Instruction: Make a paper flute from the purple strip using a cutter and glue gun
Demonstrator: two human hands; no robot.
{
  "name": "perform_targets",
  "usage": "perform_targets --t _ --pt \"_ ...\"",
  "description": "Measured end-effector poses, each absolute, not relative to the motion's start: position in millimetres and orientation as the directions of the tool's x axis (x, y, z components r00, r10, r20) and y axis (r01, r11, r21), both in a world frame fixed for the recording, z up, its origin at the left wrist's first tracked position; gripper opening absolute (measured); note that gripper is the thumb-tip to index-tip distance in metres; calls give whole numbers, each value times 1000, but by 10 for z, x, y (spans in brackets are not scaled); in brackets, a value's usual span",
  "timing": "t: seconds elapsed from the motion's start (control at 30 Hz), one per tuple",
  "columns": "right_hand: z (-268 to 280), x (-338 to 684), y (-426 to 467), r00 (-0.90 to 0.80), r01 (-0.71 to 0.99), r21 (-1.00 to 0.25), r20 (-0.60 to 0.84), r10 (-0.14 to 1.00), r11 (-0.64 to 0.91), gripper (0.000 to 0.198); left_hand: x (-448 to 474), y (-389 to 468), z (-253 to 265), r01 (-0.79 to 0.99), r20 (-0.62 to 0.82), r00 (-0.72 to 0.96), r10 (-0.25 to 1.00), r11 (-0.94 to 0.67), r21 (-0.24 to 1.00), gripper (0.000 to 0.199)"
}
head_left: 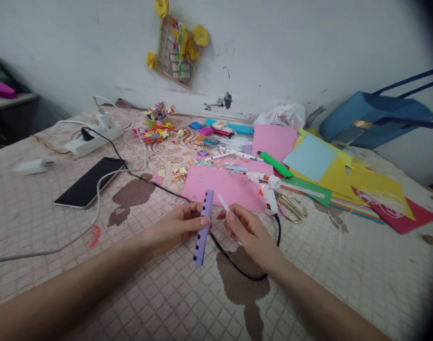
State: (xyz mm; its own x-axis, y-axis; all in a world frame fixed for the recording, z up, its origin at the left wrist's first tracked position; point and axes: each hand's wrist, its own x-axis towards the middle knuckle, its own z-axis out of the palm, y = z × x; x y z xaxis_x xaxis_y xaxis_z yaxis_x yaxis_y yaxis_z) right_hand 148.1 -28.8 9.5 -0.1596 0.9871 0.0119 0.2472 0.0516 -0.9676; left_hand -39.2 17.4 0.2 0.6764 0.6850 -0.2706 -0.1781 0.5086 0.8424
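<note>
Between thumb and fingers my left hand [183, 225] grips a purple paper strip [201, 241] with a row of dark dots, held nearly upright above the table. My right hand [250, 232] pinches a thin white strip [223, 202] close beside it; the two pieces are apart. Just beyond my right hand lies a white glue gun [268, 187] with a glue stick in its back and a small red light on. Its black cord [234, 259] loops under my hands. Gold-handled scissors [293, 207] lie beside the glue gun.
Pink paper [216, 184] with scraps lies behind my hands. Coloured sheets [330, 166] and a green marker or cutter [275, 164] are at the right, a blue bag [365, 118] behind. At the left are a phone [90, 182], a power strip [94, 139] and a charger [31, 166].
</note>
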Motion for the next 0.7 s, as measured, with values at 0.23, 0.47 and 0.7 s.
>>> perform_targets --t 0.23,0.47,0.7 --pt "85 1512 -275 -185 151 -988 -46 982 -18 30 -402 197 57 -4 -243 685 686 337 942 28" --pt "90 1536 -274 -114 381 -916 91 989 128 22 -440 206 68 291 -182 683 707 -35 956 29" --pt "87 1553 -266 -89 446 -876 161 983 184 15 -442 215 63 249 -165 720 674 -29 968 29"
